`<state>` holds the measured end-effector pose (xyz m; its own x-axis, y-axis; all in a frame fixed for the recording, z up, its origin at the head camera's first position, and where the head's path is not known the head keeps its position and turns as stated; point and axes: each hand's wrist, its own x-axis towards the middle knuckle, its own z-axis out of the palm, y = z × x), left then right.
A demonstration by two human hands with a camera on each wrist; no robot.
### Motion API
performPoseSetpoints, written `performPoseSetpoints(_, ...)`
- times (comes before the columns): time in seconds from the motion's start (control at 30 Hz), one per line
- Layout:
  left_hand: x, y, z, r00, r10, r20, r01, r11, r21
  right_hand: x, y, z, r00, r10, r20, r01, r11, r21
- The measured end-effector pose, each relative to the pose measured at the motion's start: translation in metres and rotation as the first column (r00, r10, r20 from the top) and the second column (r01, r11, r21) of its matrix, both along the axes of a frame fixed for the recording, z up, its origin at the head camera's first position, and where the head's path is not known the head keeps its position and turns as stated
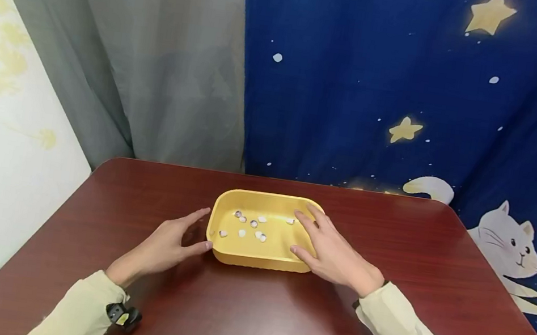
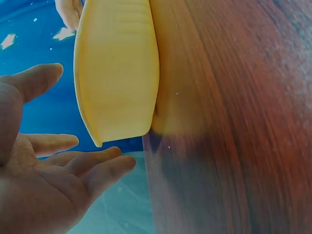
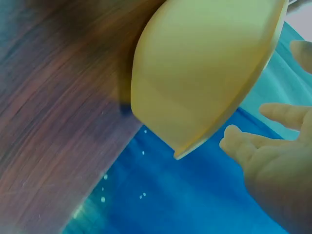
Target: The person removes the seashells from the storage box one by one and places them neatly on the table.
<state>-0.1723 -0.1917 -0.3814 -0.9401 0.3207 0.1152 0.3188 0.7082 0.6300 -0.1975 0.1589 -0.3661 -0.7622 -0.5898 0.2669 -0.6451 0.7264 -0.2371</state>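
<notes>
A yellow rectangular plastic tub [image 1: 262,263] with rounded corners stands on the table. Scattered over its floor are several small whitish pieces, some with dark patches, such as this one [image 1: 253,224]. My left hand [image 1: 161,247] is at the tub's left end, fingers and thumb spread, fingertips right by the rim. In the left wrist view a gap shows between its thumb and the tub wall [image 2: 119,73]. Over the right end reaches my right hand [image 1: 334,251], its fingers apart and fairly straight, overlapping the rim in the head view. Neither hand grips anything.
The dark red-brown wooden table [image 1: 248,313] has rounded far corners. Behind it hang a grey curtain [image 1: 175,63] and a blue one [image 1: 342,86] with stars and a cat. A black strap device [image 1: 123,316] sits at the left sleeve cuff.
</notes>
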Motion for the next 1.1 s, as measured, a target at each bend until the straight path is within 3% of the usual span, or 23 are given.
performPoseSetpoints(0.17, -0.001, 0.002, -0.003, 0.999, 0.0, -0.04, -0.001, 1.0, -0.027, -0.008, -0.008, 0.001, 0.998, 0.012, 0.063, -0.013, 1.0, 0.014)
performPoseSetpoints(0.57, -0.005, 0.003, -0.008, 0.998, 0.015, -0.056, -0.016, 0.999, -0.03, -0.027, -0.018, 0.0, 0.981, 0.015, 0.193, -0.013, 1.0, -0.011)
performPoseSetpoints(0.77, -0.006, 0.003, -0.007, 1.0, -0.001, -0.012, 0.001, 1.0, 0.015, -0.033, -0.02, -0.001, 0.98, 0.005, 0.199, 0.0, 1.0, -0.023)
performPoseSetpoints(0.97, -0.005, 0.006, -0.006, 0.996, 0.063, -0.069, -0.066, 0.996, -0.054, -0.042, -0.023, -0.003, 0.979, 0.009, 0.203, -0.006, 1.0, -0.015)
performPoseSetpoints(1.1, -0.006, 0.008, -0.005, 0.995, 0.094, -0.041, -0.095, 0.995, -0.028, -0.047, -0.023, -0.004, 0.983, 0.017, 0.181, -0.018, 1.0, 0.006)
